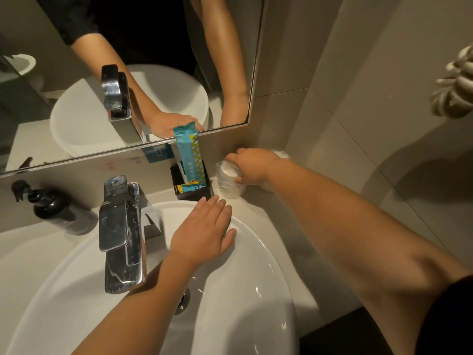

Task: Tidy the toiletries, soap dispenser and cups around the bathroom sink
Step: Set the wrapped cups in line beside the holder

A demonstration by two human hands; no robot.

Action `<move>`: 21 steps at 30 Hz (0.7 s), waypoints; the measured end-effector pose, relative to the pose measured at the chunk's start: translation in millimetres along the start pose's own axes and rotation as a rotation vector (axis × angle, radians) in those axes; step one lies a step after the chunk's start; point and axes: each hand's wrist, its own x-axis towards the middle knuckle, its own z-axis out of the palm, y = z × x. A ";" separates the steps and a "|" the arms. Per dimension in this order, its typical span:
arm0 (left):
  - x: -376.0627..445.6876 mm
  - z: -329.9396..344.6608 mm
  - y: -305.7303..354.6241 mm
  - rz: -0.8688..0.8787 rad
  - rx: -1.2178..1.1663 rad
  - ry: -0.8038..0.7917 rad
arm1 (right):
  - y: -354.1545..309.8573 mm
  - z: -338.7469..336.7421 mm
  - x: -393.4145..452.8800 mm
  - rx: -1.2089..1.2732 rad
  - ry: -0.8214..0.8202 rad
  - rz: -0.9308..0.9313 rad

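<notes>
The round white ceramic basin [268, 272] lies under and toward the person from both hands, its far rim bearing the left hand [204, 231], which rests flat and empty with fingers spread. Left of that hand rises the tall chrome tap [120, 226], and farther left, well apart from either hand, stands the dark pump soap dispenser [48, 208]. Just beyond the left fingertips sits the black square holder [192, 183], with a long teal toiletry sachet [188, 155] upright in it, long axis vertical. Right of the holder, in the corner by the wall, the right hand [252, 166] is closed from above around a clear plastic-wrapped cup [229, 181], which stands upright on the counter, touching or nearly touching the holder. A second wrapped cup [280, 153] seems to sit behind that hand, mostly hidden. The right hand is plainly the one placed for the cups; the dispenser falls to the left.
</notes>
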 end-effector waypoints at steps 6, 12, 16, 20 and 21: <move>-0.4 -3.6 1.3 -0.004 -0.011 -0.017 | 13.0 -22.4 -18.6 0.017 0.012 0.017; -0.3 -7.5 2.2 -0.012 -0.022 -0.037 | 55.6 -50.2 -63.6 -0.051 0.019 0.208; 0.1 -6.0 1.9 -0.016 -0.020 -0.038 | 59.3 -39.0 -70.8 -0.048 -0.068 0.294; 0.2 -2.4 0.5 -0.008 -0.016 -0.018 | 55.1 -27.2 -56.4 -0.057 -0.134 0.308; 0.1 -1.8 0.4 -0.005 -0.018 -0.015 | 54.5 -24.9 -52.7 -0.060 -0.148 0.309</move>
